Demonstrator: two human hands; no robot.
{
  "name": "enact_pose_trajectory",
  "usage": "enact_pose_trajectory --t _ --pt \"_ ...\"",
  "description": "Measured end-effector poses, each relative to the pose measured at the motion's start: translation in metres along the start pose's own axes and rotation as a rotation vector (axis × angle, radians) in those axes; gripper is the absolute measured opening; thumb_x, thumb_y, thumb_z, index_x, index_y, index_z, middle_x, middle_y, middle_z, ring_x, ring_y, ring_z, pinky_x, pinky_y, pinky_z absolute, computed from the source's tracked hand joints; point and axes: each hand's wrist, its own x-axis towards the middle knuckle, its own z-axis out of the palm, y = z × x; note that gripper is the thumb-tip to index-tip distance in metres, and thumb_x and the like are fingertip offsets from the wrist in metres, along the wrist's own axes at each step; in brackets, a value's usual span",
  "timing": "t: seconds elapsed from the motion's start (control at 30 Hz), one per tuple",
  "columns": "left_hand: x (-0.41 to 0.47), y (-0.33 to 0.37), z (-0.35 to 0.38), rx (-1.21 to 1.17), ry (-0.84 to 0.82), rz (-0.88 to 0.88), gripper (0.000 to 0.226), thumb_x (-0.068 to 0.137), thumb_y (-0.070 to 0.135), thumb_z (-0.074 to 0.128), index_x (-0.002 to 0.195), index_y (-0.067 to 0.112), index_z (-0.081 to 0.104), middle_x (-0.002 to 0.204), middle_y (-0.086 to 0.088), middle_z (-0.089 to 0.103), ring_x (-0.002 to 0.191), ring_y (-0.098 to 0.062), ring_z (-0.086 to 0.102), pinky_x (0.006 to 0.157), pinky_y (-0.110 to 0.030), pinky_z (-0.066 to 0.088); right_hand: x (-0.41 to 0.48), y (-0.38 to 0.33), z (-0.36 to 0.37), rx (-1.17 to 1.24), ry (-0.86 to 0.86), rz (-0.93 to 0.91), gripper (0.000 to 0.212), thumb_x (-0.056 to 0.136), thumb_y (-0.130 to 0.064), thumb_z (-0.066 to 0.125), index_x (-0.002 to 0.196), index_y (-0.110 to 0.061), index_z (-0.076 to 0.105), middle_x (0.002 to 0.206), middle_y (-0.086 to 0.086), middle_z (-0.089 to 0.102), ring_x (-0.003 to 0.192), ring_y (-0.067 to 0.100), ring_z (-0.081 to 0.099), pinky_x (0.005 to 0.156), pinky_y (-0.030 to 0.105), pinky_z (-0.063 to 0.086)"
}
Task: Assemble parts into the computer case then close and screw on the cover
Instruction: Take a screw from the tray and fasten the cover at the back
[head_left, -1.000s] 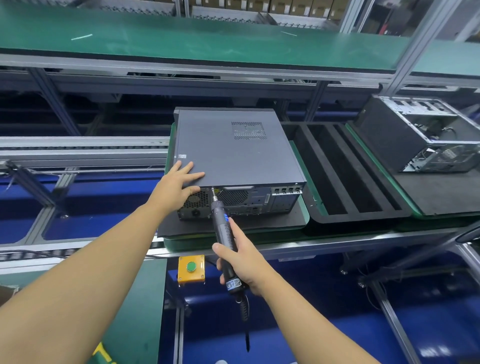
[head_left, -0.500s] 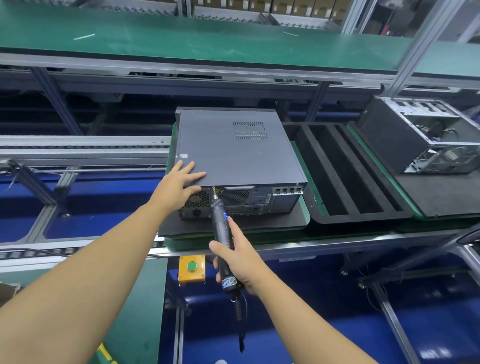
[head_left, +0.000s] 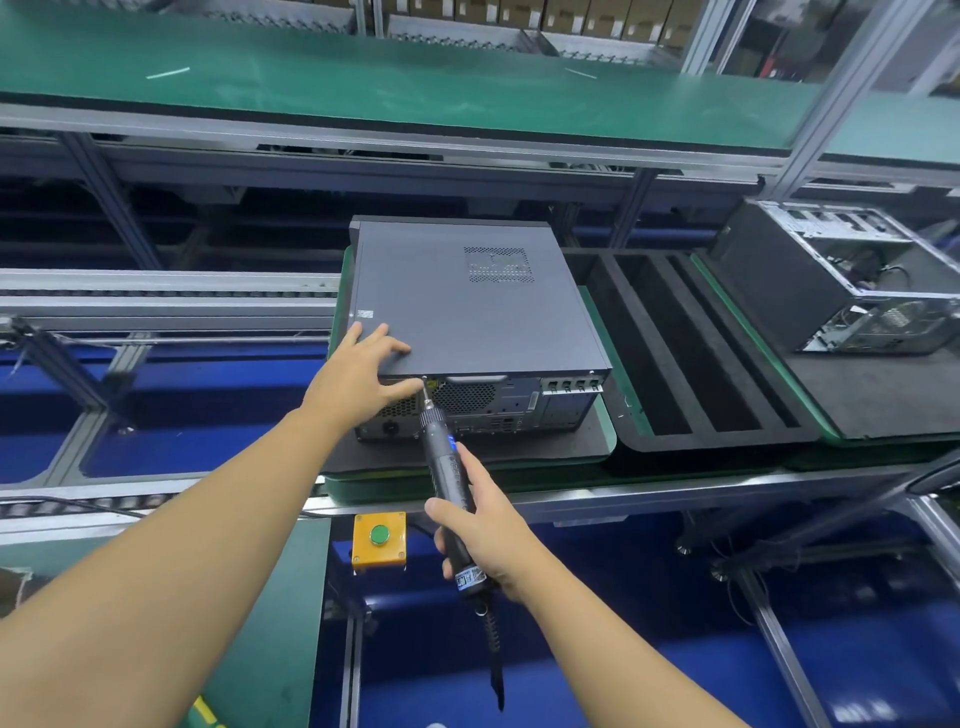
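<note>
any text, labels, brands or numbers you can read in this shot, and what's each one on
Nothing here reads clearly.
White sticker on the case cover: too small to read.
Blue and white label at the butt of the electric screwdriver: blurred.
Labels on the cardboard boxes on the top shelf: too small.
Yellow button box: no text shows.

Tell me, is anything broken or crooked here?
Nothing looks wrong. The cover lies flat and square on the case, the left hand presses it, and the right hand holds the screwdriver to its back edge. The other case, on the right, is open, likely just unfinished.
</note>
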Motion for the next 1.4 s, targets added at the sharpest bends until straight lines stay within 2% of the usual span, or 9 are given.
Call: enact_pose_trajectory --t 0.17,0.47,0.57,0.63,0.7,0.83,1.07,1.2,1.4 --pt "0.003 0.015 0.005 0.043 0.092 0.023 0.049 0.075 0.061 0.07 0.107 0.027 0.054 0.123 0.014 0.051 0.145 -0.027 0.023 0.077 -0.05 0.055 -0.006 0.001 -0.011 -0.003 0.004 -0.023 0.086 0.084 -0.031 0.069 0.152 -0.056 0.022 0.072 -0.006 0.068 0.069 0.017 0.062 0.057 0.034 0.055" --pt "0.002 0.016 0.002 0.019 0.088 -0.015 0.043 0.075 0.058 0.074 0.102 0.031 0.053 0.134 0.0 0.048 0.131 -0.039 0.045 0.085 -0.055 0.053 -0.01 -0.008 -0.02 0.066 0.028 -0.084 0.077 0.089 -0.025 0.069 0.148 -0.059 0.032 0.09 0.007 0.065 0.069 0.021 0.061 0.057 0.035 0.054" --pt "0.005 0.011 -0.001 0.027 0.008 -0.049 0.039 0.085 0.057 0.065 0.115 0.035 0.057 0.158 0.002 0.033 0.149 -0.027 0.021 0.112 -0.058 0.028 -0.012 -0.014 -0.018 0.067 -0.005 -0.114 0.075 0.09 -0.024 0.069 0.144 -0.063 0.034 0.083 0.004 0.066 0.067 0.021 0.06 0.058 0.035 0.054" --pt "-0.001 0.004 -0.001 0.026 0.044 -0.043 0.031 0.094 0.053 0.055 0.122 0.038 0.059 0.161 0.008 0.026 0.151 -0.016 0.012 0.115 -0.055 0.011 -0.011 -0.018 -0.017 0.057 -0.025 -0.115 0.077 0.09 -0.025 0.069 0.147 -0.06 0.031 0.079 0.006 0.065 0.064 0.02 0.06 0.057 0.034 0.054" --pt "-0.017 -0.002 -0.001 -0.069 0.218 -0.053 0.022 0.1 0.039 0.051 0.116 0.034 0.065 0.156 0.01 0.036 0.147 -0.013 0.024 0.111 -0.051 0.017 -0.008 -0.022 -0.012 0.037 -0.057 -0.11 0.078 0.091 -0.026 0.068 0.15 -0.057 0.028 0.078 0.009 0.064 0.061 0.021 0.059 0.056 0.034 0.054" --pt "-0.055 -0.006 -0.003 -0.576 0.363 -0.278 0.023 0.098 0.03 0.047 0.089 0.034 0.068 0.112 0.013 0.069 0.092 -0.013 0.063 0.073 -0.028 0.046 0.008 -0.032 0.012 0.0 -0.13 -0.083 0.07 0.089 -0.028 0.066 0.146 -0.052 0.035 0.079 0.011 0.062 0.062 0.022 0.059 0.054 0.034 0.054" --pt "-0.107 -0.051 -0.013 -0.878 0.473 -0.566 0.03 0.1 0.03 0.044 0.083 0.028 0.068 0.079 0.012 0.068 0.061 -0.006 0.059 0.053 -0.021 0.047 0.057 -0.021 0.089 -0.132 -0.289 0.023 0.034 0.085 -0.034 0.056 0.118 -0.025 0.055 0.083 0.004 0.064 0.062 0.02 0.062 0.06 0.037 0.053" --pt "-0.16 -0.099 -0.006 -1.084 0.423 -0.909 0.038 0.105 0.031 0.031 0.103 0.008 0.061 0.091 -0.014 0.068 0.065 -0.021 0.064 0.059 -0.029 0.046 0.085 0.002 0.14 -0.307 -0.424 0.093 0.039 0.078 -0.042 0.061 0.115 -0.03 0.057 0.093 0.0 0.074 0.076 0.011 0.065 0.074 0.031 0.054" --pt "-0.235 -0.145 0.023 -1.158 0.288 -1.208 0.036 0.105 0.031 0.037 0.12 0.009 0.062 0.11 -0.008 0.071 0.088 -0.024 0.068 0.072 -0.03 0.046 0.118 0.059 0.204 -0.561 -0.597 0.179 0.022 0.097 -0.024 0.062 0.114 -0.025 0.048 0.11 0.002 0.069 0.098 0.018 0.067 0.093 0.036 0.054"
